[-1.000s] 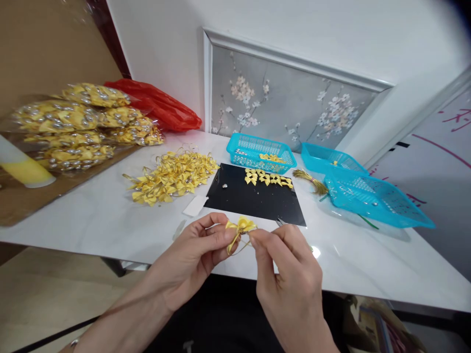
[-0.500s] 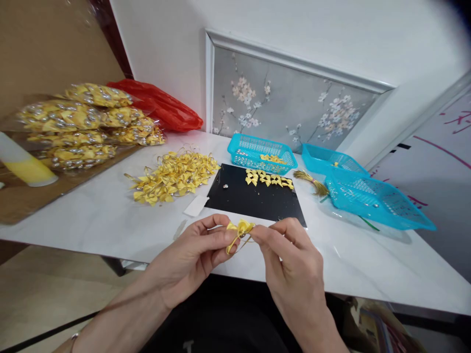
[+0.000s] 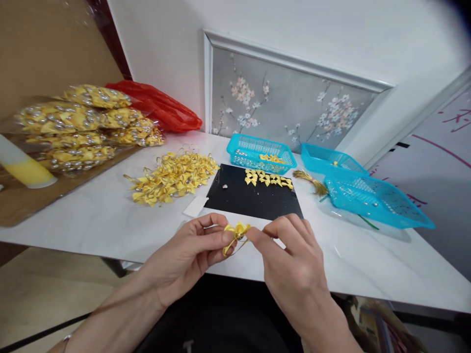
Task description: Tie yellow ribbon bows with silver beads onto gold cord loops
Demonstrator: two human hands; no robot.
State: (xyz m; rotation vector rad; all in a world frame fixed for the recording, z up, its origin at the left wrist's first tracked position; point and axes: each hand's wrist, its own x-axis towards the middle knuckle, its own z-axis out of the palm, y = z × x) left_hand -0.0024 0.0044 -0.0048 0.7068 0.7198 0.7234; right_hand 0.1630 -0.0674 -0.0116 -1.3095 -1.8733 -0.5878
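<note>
My left hand (image 3: 198,250) pinches a small yellow ribbon bow (image 3: 239,229) between thumb and fingers, just above the table's front edge. A shiny bead shows at the middle of the bow, and a thin gold tie loops below it. At the bow's right side, the thumb and forefinger of my right hand (image 3: 294,260) are pressed together on its edge or on the tie; which one is hidden. Beyond my hands lies a black mat (image 3: 253,198) with a row of yellow bows (image 3: 268,178) along its far side and a small silvery bead (image 3: 225,186).
Left of the mat is a pile of finished-looking yellow bows (image 3: 172,179). Bagged bows (image 3: 73,117) and a red plastic bag (image 3: 162,105) are behind it. Blue baskets (image 3: 263,142) stand at the back and right, beside a bundle of gold ties (image 3: 311,181).
Both hands and the bow have shifted slightly left. My right hand has turned a little, its fingers still at the bow's right side.
</note>
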